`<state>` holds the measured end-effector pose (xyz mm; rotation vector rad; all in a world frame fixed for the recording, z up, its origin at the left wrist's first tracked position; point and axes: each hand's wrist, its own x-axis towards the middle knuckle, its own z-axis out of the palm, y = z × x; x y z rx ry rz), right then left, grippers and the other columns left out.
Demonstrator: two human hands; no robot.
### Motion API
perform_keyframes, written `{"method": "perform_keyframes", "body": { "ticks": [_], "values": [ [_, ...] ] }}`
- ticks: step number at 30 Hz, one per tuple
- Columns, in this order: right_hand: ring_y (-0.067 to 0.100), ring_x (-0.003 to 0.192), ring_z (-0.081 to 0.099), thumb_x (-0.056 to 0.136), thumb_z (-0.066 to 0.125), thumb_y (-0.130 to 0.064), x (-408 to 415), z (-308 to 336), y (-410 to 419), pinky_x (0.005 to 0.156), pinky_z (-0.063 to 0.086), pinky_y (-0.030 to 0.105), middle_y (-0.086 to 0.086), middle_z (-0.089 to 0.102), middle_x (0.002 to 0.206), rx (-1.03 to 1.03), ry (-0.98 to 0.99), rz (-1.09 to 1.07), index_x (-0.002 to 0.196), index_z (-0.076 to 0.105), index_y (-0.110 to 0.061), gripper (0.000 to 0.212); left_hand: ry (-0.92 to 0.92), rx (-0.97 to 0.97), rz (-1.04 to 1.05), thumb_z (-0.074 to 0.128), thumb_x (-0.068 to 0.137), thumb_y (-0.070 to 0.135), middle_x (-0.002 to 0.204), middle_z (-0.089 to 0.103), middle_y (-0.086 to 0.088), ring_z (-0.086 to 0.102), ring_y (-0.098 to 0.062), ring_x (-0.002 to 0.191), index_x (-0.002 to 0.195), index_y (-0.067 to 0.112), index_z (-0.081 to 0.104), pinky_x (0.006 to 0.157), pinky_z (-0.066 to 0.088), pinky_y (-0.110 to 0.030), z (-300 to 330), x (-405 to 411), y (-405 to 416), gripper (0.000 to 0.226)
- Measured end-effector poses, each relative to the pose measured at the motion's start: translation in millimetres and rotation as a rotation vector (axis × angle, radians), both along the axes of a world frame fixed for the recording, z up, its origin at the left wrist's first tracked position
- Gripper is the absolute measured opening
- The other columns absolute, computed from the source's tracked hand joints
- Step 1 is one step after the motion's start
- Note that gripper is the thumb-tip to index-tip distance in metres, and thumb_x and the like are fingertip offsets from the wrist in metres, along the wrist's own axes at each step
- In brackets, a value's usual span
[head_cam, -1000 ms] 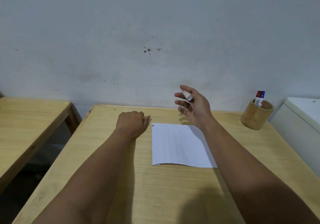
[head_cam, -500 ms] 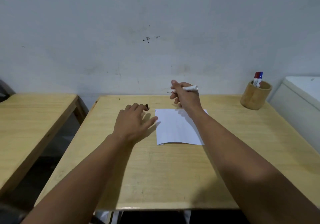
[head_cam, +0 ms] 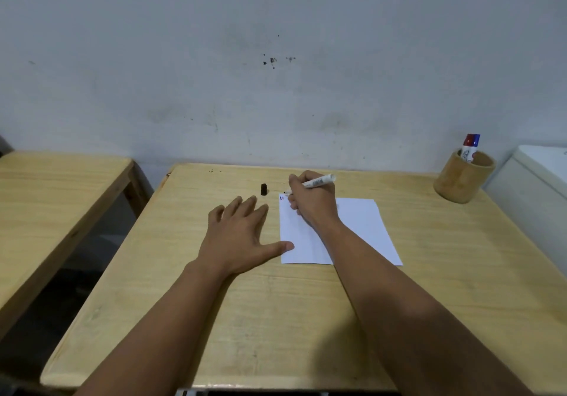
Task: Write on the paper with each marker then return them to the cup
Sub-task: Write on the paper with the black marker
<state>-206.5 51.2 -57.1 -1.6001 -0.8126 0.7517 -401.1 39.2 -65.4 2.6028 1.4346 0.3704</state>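
Observation:
A white sheet of paper (head_cam: 362, 227) lies on the wooden table (head_cam: 276, 319). My right hand (head_cam: 313, 205) grips a white marker (head_cam: 319, 182) with its dark tip at the paper's far left corner, beside small red and blue marks. A black cap (head_cam: 263, 189) stands on the table just left of that corner. My left hand (head_cam: 239, 236) lies flat with fingers spread, its thumb touching the paper's left edge. At the far right stands a wooden cup (head_cam: 463, 178) holding two markers with red and blue caps (head_cam: 471, 145).
A second wooden table (head_cam: 55, 199) stands to the left across a gap. A white box-like object (head_cam: 534, 181) sits right of the cup. A grey wall (head_cam: 276, 73) rises directly behind the table.
My left hand opened from a fist, left the black cap on the table and flattened beside the paper. My right hand lowered the marker to the paper's far corner.

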Motion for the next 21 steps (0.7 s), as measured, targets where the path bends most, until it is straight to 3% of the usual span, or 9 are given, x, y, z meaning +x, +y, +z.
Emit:
{"method": "perform_keyframes", "body": {
  "ticks": [3,8,14,21],
  "values": [
    [0.015,0.049,0.066,0.092,0.065,-0.024,0.9,-1.6,0.5,0.051,0.051,0.026,0.017,0.068,0.064,-0.01,-0.006,-0.03,0.081,0.056,0.005,0.033,0.043,-0.054,-0.012,0.034,0.067,0.102,0.172,0.018,0.004,0.006,-0.02,0.16,0.158,0.034,0.035,0.126,0.005,-0.056,0.2,0.0,0.1,0.113],
    [0.019,0.051,0.065,0.088,0.062,-0.022,0.7,-2.9,1.7,0.056,0.053,0.03,0.017,0.072,0.065,0.001,-0.014,-0.024,0.067,0.057,-0.014,0.023,0.117,-0.106,-0.058,0.029,0.063,0.106,0.175,0.003,0.003,-0.006,-0.02,0.161,0.164,0.031,0.018,0.126,-0.001,-0.057,1.6,-2.6,1.8,0.126],
    [0.02,0.055,0.068,0.087,0.064,-0.023,1.0,-5.7,2.6,0.061,0.058,0.034,0.015,0.076,0.068,-0.002,-0.057,0.0,0.057,0.056,-0.018,0.031,0.129,-0.131,-0.07,0.03,0.062,0.106,0.174,-0.003,0.003,-0.011,-0.019,0.16,0.165,0.031,0.013,0.126,-0.004,-0.057,3.4,-2.7,0.9,0.128],
    [0.02,0.054,0.07,0.085,0.065,-0.027,0.5,-7.2,3.4,0.063,0.061,0.037,0.018,0.075,0.071,-0.007,-0.121,0.013,0.066,0.059,-0.005,0.03,0.129,-0.119,-0.07,0.029,0.062,0.107,0.174,-0.002,0.004,-0.01,-0.019,0.16,0.165,0.031,0.013,0.126,-0.004,-0.057,3.7,-3.0,1.0,0.129]
  ]
}}
